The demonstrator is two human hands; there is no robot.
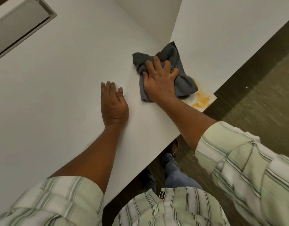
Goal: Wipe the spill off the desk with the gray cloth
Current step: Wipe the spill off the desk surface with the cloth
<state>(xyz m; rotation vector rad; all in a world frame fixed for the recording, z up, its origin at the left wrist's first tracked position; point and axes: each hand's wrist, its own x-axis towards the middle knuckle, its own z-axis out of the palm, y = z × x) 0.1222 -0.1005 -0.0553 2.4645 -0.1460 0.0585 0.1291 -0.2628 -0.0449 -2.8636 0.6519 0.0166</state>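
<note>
A crumpled gray cloth (183,79) lies on the white desk (59,79) near its right corner. My right hand (158,80) presses down on the cloth, fingers spread and gripping its folds. An orange spill (201,100) smears the desk corner just right of the cloth, and the cloth's lower edge touches it. My left hand (113,103) rests flat on the desk to the left of the cloth, fingers together, holding nothing.
A white partition panel (222,30) rises behind the desk corner. A recessed gray cable tray (20,25) sits at the desk's far left. Dark wood-look floor (262,87) lies to the right, and my legs and shoes (169,160) stand below the desk edge.
</note>
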